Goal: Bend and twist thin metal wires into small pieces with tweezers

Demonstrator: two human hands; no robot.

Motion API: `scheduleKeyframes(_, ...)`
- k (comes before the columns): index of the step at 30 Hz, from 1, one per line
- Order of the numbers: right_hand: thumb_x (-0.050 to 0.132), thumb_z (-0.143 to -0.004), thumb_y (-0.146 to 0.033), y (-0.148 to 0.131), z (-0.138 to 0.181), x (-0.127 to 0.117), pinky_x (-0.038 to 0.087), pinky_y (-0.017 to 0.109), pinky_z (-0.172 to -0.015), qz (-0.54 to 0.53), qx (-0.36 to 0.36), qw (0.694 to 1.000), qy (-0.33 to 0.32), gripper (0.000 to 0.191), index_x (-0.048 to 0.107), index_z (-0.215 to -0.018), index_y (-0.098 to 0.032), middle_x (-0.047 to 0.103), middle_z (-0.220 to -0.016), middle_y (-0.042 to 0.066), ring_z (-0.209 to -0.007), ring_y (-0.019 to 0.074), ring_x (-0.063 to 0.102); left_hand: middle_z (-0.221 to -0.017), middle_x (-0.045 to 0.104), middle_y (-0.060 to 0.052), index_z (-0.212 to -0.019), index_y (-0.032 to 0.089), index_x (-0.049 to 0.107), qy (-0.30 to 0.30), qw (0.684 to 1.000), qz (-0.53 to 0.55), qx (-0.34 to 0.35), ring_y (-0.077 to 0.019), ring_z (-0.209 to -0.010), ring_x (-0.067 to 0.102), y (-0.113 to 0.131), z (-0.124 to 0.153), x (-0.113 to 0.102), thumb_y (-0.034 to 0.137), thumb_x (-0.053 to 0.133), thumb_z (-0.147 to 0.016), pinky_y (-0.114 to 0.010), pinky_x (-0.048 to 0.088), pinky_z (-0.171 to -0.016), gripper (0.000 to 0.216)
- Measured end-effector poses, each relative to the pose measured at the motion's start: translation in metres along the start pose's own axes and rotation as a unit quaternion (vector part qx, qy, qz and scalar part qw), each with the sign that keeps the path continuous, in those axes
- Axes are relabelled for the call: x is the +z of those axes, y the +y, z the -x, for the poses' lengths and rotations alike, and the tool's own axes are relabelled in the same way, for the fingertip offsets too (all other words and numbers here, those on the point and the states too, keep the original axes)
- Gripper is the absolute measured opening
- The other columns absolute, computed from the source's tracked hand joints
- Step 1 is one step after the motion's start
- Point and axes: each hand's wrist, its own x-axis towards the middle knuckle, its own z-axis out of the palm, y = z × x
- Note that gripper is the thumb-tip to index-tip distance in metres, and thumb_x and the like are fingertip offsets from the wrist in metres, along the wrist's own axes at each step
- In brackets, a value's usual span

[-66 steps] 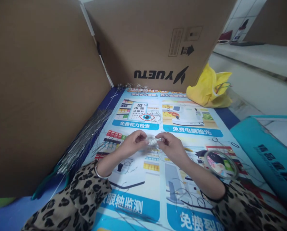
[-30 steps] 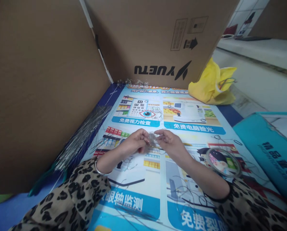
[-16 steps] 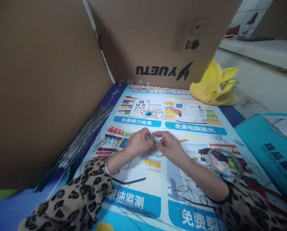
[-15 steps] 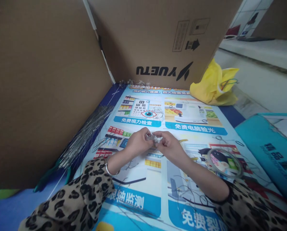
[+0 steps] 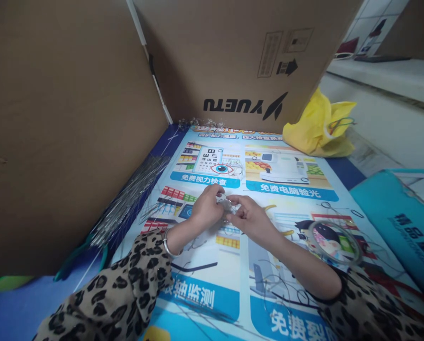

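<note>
Over the middle of the printed poster (image 5: 243, 222), my left hand (image 5: 207, 208) and my right hand (image 5: 249, 215) come together at a small, shiny, silvery wire piece (image 5: 226, 203). The fingers of my left hand are closed round its left side. My right hand pinches its right edge between thumb and fingers. The exact form of the piece is partly hidden by the fingers and blurred. Thin loose wires (image 5: 279, 284) lie on the poster below my right forearm. A coil of wire (image 5: 334, 241) rests to the right of that forearm.
A bundle of straight thin wires (image 5: 130, 203) lies on the left, beside a cardboard panel (image 5: 70, 132). Another cardboard panel (image 5: 233, 57) stands at the back, with small wire pieces (image 5: 201, 124) at its foot. A yellow bag (image 5: 316, 130) and a turquoise box (image 5: 396, 222) are on the right.
The fingers of my right hand have opened a little and shifted along the wire piece, showing more of it. My left hand still grips it. The view has moved slightly.
</note>
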Motion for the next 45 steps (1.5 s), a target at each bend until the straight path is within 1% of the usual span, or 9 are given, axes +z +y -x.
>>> scheduleKeyframes(5, 0.056, -0.069, -0.023, 0.001, 0.0, -0.001, 0.047, 0.026, -0.056, 0.003, -0.012, 1.0, 0.008, 0.041, 0.052, -0.11, -0.025, 0.052, -0.106, 0.005, -0.057, 0.0066, 0.05, -0.09, 0.054, -0.001, -0.09, 0.019, 0.048, -0.038, 0.999, 0.005, 0.008, -0.0113, -0.068, 0.048, -0.001, 0.002, -0.004, 0.008, 0.048, -0.063, -0.024, 0.04, -0.062, 0.03)
scheduleKeyframes(12, 0.053, -0.069, -0.019, -0.002, 0.001, -0.001, 0.046, 0.025, -0.057, -0.004, -0.013, 1.0, 0.017, 0.04, 0.054, -0.108, -0.024, 0.057, -0.099, 0.004, -0.06, 0.0083, 0.051, -0.085, 0.057, 0.0, -0.09, 0.02, 0.049, -0.064, 0.998, 0.012, 0.02, -0.0132, -0.072, 0.05, 0.0, 0.005, -0.007, 0.011, 0.046, -0.065, -0.024, 0.04, -0.063, 0.027)
scheduleKeyframes(19, 0.048, -0.07, -0.015, -0.004, 0.001, -0.001, 0.044, 0.022, -0.055, 0.008, 0.003, 0.999, 0.032, 0.038, 0.053, -0.107, -0.023, 0.058, -0.098, 0.003, -0.057, 0.0069, 0.049, -0.074, 0.055, 0.003, -0.087, 0.02, 0.05, -0.107, 0.993, 0.03, 0.043, -0.0118, -0.066, 0.049, 0.005, 0.006, -0.011, 0.014, 0.048, -0.066, -0.023, 0.038, -0.059, 0.023)
scheduleKeyframes(23, 0.048, -0.071, -0.016, -0.004, 0.001, -0.002, 0.043, 0.021, -0.052, 0.015, 0.009, 0.999, 0.033, 0.036, 0.054, -0.105, -0.024, 0.058, -0.097, 0.003, -0.057, 0.0068, 0.049, -0.072, 0.054, 0.003, -0.085, 0.02, 0.051, -0.1, 0.994, 0.027, 0.041, -0.0112, -0.064, 0.048, 0.006, 0.007, -0.01, 0.017, 0.05, -0.067, -0.022, 0.038, -0.058, 0.018)
scheduleKeyframes(27, 0.051, -0.071, -0.019, -0.005, 0.001, -0.003, 0.042, 0.021, -0.051, 0.0, 0.008, 1.0, 0.028, 0.036, 0.053, -0.106, -0.024, 0.056, -0.098, 0.003, -0.057, 0.0063, 0.049, -0.077, 0.058, 0.002, -0.086, 0.02, 0.05, -0.083, 0.996, 0.015, 0.04, -0.0118, -0.07, 0.052, 0.003, 0.006, -0.009, 0.011, 0.046, -0.067, -0.022, 0.04, -0.063, 0.021)
scheduleKeyframes(31, 0.051, -0.071, -0.02, -0.003, 0.001, -0.004, 0.041, 0.021, -0.05, -0.046, 0.024, 0.999, 0.013, 0.038, 0.051, -0.108, -0.023, 0.054, -0.098, 0.003, -0.056, 0.0059, 0.048, -0.084, 0.059, 0.0, -0.086, 0.02, 0.05, -0.051, 0.997, -0.044, 0.049, -0.0139, -0.078, 0.054, 0.002, 0.005, -0.01, 0.007, 0.043, -0.066, -0.024, 0.041, -0.068, 0.025)
scheduleKeyframes(36, 0.05, -0.066, -0.016, -0.005, 0.001, -0.006, 0.043, 0.023, -0.055, -0.102, 0.025, 0.994, -0.023, 0.043, 0.05, -0.109, -0.022, 0.054, -0.096, 0.003, -0.058, 0.0069, 0.051, -0.089, 0.058, -0.001, -0.089, 0.021, 0.05, -0.012, 0.992, -0.102, 0.067, -0.0156, -0.082, 0.054, 0.006, 0.007, -0.013, 0.006, 0.041, -0.066, -0.026, 0.041, -0.07, 0.028)
scheduleKeyframes(40, 0.048, -0.063, -0.015, -0.008, 0.001, -0.008, 0.044, 0.025, -0.056, -0.141, 0.038, 0.988, -0.046, 0.046, 0.049, -0.108, -0.021, 0.053, -0.099, 0.004, -0.06, 0.0078, 0.053, -0.088, 0.058, -0.001, -0.088, 0.02, 0.05, -0.009, 0.994, -0.081, 0.068, -0.014, -0.076, 0.053, 0.004, 0.007, -0.013, 0.006, 0.04, -0.068, -0.024, 0.04, -0.065, 0.027)
scheduleKeyframes(45, 0.047, -0.064, -0.014, -0.005, 0.0, -0.009, 0.043, 0.024, -0.056, -0.093, 0.045, 0.993, -0.054, 0.047, 0.05, -0.11, -0.023, 0.056, -0.098, 0.003, -0.057, 0.0067, 0.051, -0.087, 0.06, 0.0, -0.088, 0.021, 0.051, -0.016, 0.998, -0.049, 0.047, -0.0126, -0.073, 0.053, 0.0, 0.004, -0.013, 0.007, 0.042, -0.069, -0.023, 0.04, -0.064, 0.025)
